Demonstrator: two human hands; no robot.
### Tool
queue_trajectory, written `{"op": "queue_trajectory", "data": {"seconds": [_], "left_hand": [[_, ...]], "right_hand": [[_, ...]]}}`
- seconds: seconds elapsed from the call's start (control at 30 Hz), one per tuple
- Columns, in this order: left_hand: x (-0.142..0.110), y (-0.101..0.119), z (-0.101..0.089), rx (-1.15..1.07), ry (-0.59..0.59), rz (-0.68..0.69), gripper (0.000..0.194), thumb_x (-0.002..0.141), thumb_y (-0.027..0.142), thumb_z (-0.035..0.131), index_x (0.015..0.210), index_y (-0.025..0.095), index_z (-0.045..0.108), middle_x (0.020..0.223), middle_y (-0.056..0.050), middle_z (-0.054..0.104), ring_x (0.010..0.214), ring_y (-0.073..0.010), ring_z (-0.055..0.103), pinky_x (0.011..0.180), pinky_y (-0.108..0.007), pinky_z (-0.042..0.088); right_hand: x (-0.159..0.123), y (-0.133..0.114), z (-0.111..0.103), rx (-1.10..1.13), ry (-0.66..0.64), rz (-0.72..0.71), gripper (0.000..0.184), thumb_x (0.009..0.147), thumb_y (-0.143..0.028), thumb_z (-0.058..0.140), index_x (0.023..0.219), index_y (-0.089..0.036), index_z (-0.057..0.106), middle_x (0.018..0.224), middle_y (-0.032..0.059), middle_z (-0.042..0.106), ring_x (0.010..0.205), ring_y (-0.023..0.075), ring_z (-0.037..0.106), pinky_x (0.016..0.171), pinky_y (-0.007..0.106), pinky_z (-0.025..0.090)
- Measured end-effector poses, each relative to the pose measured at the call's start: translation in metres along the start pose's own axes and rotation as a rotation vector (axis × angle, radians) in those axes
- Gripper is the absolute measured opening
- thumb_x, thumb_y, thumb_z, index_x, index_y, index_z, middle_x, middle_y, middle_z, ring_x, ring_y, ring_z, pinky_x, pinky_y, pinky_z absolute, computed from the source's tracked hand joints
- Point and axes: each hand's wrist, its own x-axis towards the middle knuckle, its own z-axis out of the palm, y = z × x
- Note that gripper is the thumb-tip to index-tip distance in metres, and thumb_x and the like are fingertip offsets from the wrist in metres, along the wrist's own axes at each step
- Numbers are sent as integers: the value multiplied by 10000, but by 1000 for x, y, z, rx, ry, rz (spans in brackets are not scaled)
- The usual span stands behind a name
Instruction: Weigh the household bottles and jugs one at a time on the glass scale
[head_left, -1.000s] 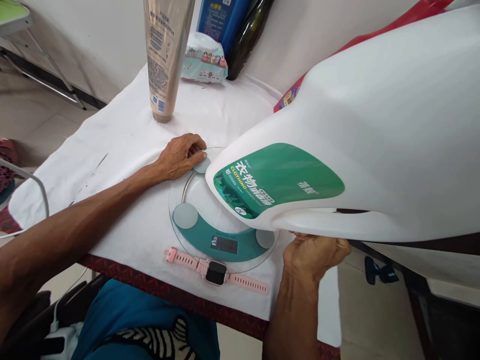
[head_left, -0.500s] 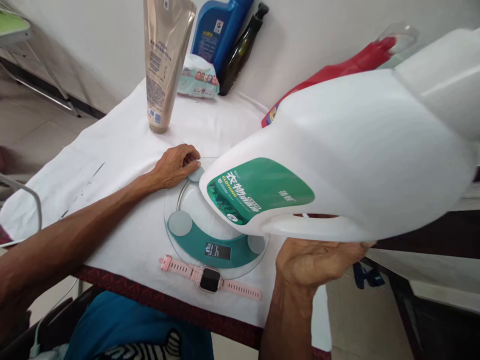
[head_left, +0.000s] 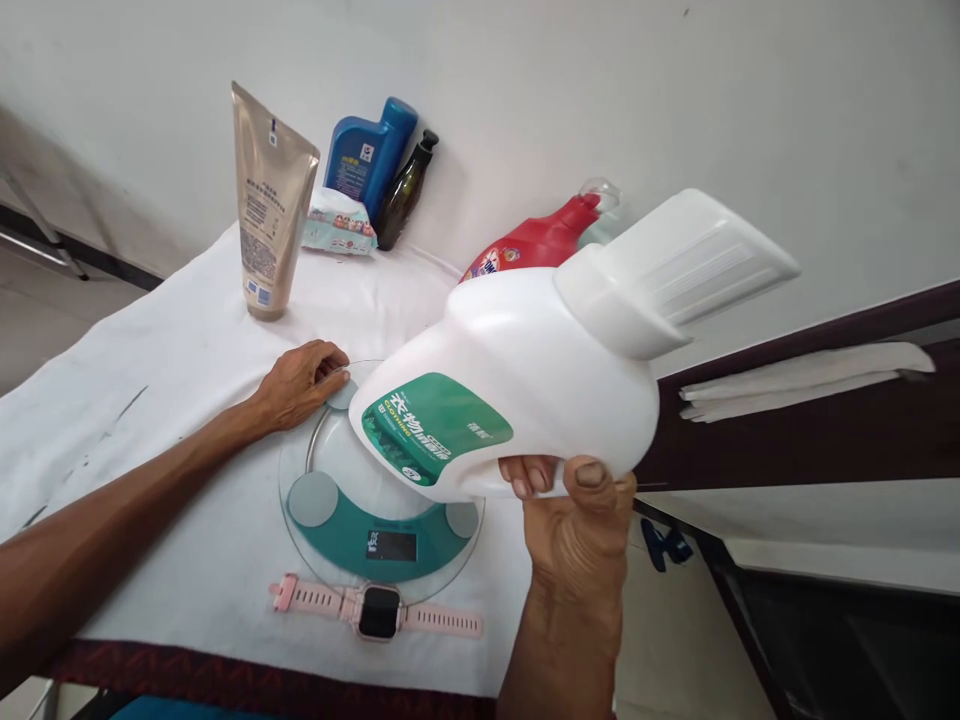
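A white laundry detergent bottle [head_left: 450, 340] with a green label tilts over the scale, its capped top pointing up and right. My right hand [head_left: 574, 540] grips its handle, with fingertips showing through the handle gap. Whether the bottle's base touches the scale, I cannot tell. Under it lies the round glass scale [head_left: 420, 550], teal along the front, with a small dark display. At the scale's far left edge, my left hand [head_left: 307, 382] holds on with bent fingers, the thumb by a round grey pad. A pink-strapped smartwatch [head_left: 379, 612] lies in front of the scale.
A beige squeeze tube [head_left: 271, 210] stands at the back left. Behind it are a wipes pack [head_left: 339, 225], a blue bottle [head_left: 367, 160] and a dark pump bottle [head_left: 407, 190]. A red bottle [head_left: 540, 240] leans by the wall. White cloth [head_left: 150, 400] covers the table.
The bottle has moved away from me, and its whole cap now shows. My right hand's thumb and fingers have come into sight at the handle. My left hand stays at the scale's edge.
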Motion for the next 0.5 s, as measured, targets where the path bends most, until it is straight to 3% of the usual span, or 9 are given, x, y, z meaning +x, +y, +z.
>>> {"op": "queue_trajectory", "data": {"seconds": [0.1, 0.3, 0.43, 0.5], "left_hand": [[-1, 1, 0, -5, -3, -5, 304, 917, 450, 589, 1041, 195, 700, 1031, -96, 737, 907, -248, 693, 878, -440, 569], [-1, -1, 1, -13, 7, -8, 297, 922, 436, 579, 1049, 196, 699, 1014, -88, 725, 893, -244, 691, 859, -433, 566], [-2, -3, 3, -46, 18, 8, 284, 935, 437, 570, 1046, 204, 689, 998, -72, 715, 870, -230, 679, 835, -410, 556], [-3, -3, 4, -60, 17, 10, 275, 943, 435, 565, 1042, 209, 685, 991, -63, 708, 861, -225, 671, 823, -401, 550]], "right_hand": [[4, -8, 3, 8, -25, 80, 507, 701, -468, 933, 529, -214, 529, 482, -94, 293, 422, 66, 339, 427, 232, 352], [14, -6, 10, 68, 164, 78, 621, 592, -464, 981, 508, -214, 419, 442, -111, 284, 386, 34, 280, 375, 194, 318], [43, -13, 9, 50, 289, 147, 639, 532, -497, 988, 528, -220, 412, 438, -108, 344, 368, 26, 301, 371, 191, 333], [67, -18, 9, 36, 326, 92, 656, 512, -532, 986, 538, -223, 408, 438, -115, 337, 361, 19, 282, 363, 188, 314]]}}
